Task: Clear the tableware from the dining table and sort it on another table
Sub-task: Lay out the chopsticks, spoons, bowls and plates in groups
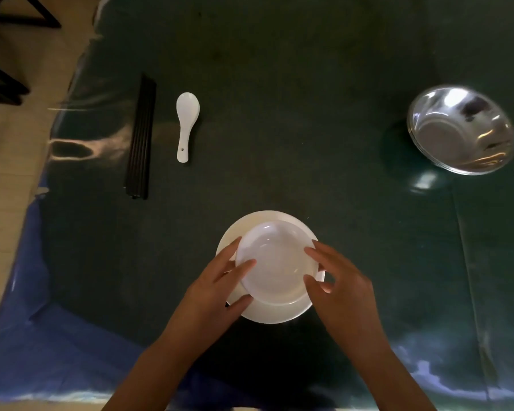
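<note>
A white bowl (276,262) sits on a white plate (267,312) near the front edge of the dark green table (279,114). My left hand (217,289) holds the bowl's left rim, thumb below and fingers on the rim. My right hand (339,286) holds the bowl's right rim, fingers curled over its edge. A white ceramic spoon (186,123) lies at the left middle. Beside it, further left, lies a bundle of black chopsticks (140,137). A stack of shiny metal bowls (462,129) stands at the right.
The table's left edge runs diagonally at the left, with beige floor (9,143) and dark chair legs (0,84) beyond. A glossy clear cover lies over the tabletop and reflects light.
</note>
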The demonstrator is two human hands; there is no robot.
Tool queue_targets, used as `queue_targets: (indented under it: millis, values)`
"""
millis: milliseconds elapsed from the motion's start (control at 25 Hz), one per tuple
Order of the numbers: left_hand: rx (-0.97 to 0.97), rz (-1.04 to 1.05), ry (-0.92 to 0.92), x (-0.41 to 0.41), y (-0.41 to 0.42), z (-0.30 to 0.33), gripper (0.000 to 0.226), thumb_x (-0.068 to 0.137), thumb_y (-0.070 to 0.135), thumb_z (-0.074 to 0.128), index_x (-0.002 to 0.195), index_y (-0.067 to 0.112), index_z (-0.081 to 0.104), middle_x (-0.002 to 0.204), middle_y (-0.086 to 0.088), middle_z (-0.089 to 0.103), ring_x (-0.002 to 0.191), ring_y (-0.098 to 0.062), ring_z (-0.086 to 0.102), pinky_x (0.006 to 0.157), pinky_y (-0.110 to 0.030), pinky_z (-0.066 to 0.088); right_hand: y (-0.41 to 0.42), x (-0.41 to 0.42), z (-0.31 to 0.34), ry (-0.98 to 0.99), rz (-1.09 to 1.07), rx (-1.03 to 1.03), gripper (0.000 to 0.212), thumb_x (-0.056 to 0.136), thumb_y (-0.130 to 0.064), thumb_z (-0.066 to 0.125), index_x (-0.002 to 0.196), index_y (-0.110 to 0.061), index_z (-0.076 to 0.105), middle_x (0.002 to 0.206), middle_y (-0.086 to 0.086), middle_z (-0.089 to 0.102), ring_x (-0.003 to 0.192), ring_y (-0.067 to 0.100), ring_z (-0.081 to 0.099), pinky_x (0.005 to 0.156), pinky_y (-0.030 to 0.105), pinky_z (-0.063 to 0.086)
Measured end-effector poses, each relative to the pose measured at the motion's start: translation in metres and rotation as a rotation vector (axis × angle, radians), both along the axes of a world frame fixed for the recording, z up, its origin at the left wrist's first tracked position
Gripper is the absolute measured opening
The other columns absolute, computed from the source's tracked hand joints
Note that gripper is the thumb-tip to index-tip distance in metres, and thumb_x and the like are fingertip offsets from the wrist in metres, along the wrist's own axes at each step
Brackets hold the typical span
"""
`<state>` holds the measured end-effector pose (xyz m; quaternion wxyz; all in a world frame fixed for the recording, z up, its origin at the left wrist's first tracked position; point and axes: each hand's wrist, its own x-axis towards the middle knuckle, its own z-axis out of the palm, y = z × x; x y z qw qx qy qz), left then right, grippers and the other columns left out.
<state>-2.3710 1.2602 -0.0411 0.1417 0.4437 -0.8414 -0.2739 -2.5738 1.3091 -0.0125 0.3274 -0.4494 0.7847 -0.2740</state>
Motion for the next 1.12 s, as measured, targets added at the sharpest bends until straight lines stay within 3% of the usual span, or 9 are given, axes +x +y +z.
queue_targets:
  millis: [120, 240, 360, 480, 560, 760, 880, 1000, 1120]
  values:
    - [0.011, 0.033, 0.052, -0.005, -0.01, 0.004, 0.062, 0.066, 0.013, 0.081, 0.124, 0.017, 0.057, 0.14, -0.005, 0.042, 0.117, -0.004, 0.039, 0.097, -0.032, 0.036, -0.012, -0.003, 0.007, -0.009, -0.013, -0.025, 0.04, 0.076, 0.0, 0.068, 0.112, -0.018, 0.067, 0.125, -0.005, 0.061, 0.095, 0.004, 0.056, 0.068, -0.013, 0.03]
    - [-0.019, 0.043, 0.088, -0.009, -0.037, 0.01, 0.059, 0.07, 0.013, 0.078, 0.124, 0.016, 0.057, 0.141, -0.004, 0.041, 0.123, 0.002, 0.032, 0.105, -0.035, 0.025, -0.041, -0.01, 0.016, -0.01, 0.015, -0.06, 0.039, 0.076, -0.004, 0.067, 0.112, -0.02, 0.067, 0.123, -0.008, 0.063, 0.091, 0.008, 0.061, 0.069, -0.01, 0.035]
    - [-0.116, 0.064, 0.119, -0.018, -0.088, 0.022, 0.053, 0.069, 0.015, 0.079, 0.119, 0.01, 0.061, 0.136, -0.012, 0.05, 0.123, -0.013, 0.045, 0.104, -0.033, 0.032, -0.095, -0.017, 0.024, 0.015, 0.058, -0.119, 0.038, 0.078, -0.008, 0.066, 0.113, -0.021, 0.066, 0.121, -0.012, 0.063, 0.082, 0.004, 0.06, 0.072, -0.008, 0.035]
    - [-0.21, 0.073, 0.09, -0.027, -0.146, 0.026, 0.05, 0.068, 0.015, 0.08, 0.114, 0.005, 0.063, 0.13, -0.016, 0.055, 0.115, -0.022, 0.055, 0.102, -0.032, 0.036, -0.156, -0.024, 0.023, 0.051, 0.088, -0.153, 0.038, 0.08, -0.01, 0.064, 0.117, -0.019, 0.063, 0.125, -0.006, 0.062, 0.087, 0.006, 0.061, 0.077, 0.001, 0.039]
    - [-0.207, 0.064, 0.089, -0.032, -0.176, 0.021, 0.048, 0.068, 0.013, 0.079, 0.113, 0.004, 0.063, 0.129, -0.017, 0.055, 0.11, -0.027, 0.059, 0.1, -0.038, 0.044, -0.186, -0.028, 0.017, 0.078, 0.099, -0.161, 0.038, 0.081, -0.01, 0.063, 0.118, -0.017, 0.062, 0.121, -0.003, 0.065, 0.084, 0.005, 0.059, 0.072, -0.002, 0.037]
    - [-0.147, 0.069, 0.073, -0.037, -0.219, -0.003, 0.048, 0.071, 0.01, 0.077, 0.115, 0.003, 0.062, 0.13, -0.017, 0.053, 0.116, -0.029, 0.054, 0.101, -0.043, 0.044, -0.231, -0.03, -0.006, 0.081, 0.115, -0.122, 0.039, 0.081, -0.008, 0.061, 0.12, -0.014, 0.062, 0.119, 0.003, 0.066, 0.094, 0.017, 0.065, 0.092, 0.028, 0.048]
    - [-0.117, 0.026, 0.068, -0.037, -0.23, -0.013, 0.048, 0.07, 0.008, 0.077, 0.115, 0.003, 0.062, 0.13, -0.018, 0.053, 0.117, -0.03, 0.052, 0.098, -0.045, 0.046, -0.24, -0.032, -0.022, 0.082, 0.118, -0.082, 0.038, 0.082, -0.009, 0.059, 0.119, -0.015, 0.062, 0.12, 0.003, 0.066, 0.095, 0.016, 0.063, 0.09, 0.024, 0.046]
    - [-0.106, 0.005, 0.084, -0.036, -0.232, -0.018, 0.049, 0.073, 0.011, 0.075, 0.119, 0.006, 0.059, 0.133, -0.014, 0.049, 0.116, -0.025, 0.053, 0.092, -0.034, 0.051, -0.239, -0.032, -0.032, 0.061, 0.104, -0.101, 0.034, 0.083, -0.01, 0.059, 0.116, -0.017, 0.062, 0.123, 0.001, 0.063, 0.087, 0.007, 0.057, 0.079, 0.016, 0.043]
    - [-0.043, -0.004, 0.085, -0.034, -0.226, -0.019, 0.064, 0.078, 0.011, 0.069, 0.136, 0.014, 0.042, 0.14, -0.011, 0.041, 0.104, -0.013, 0.056, 0.089, -0.023, 0.048, -0.235, -0.033, -0.033, 0.049, 0.118, -0.121, 0.036, 0.085, -0.013, 0.06, 0.12, -0.019, 0.059, 0.126, 0.002, 0.059, 0.094, 0.009, 0.056, 0.082, 0.019, 0.044]
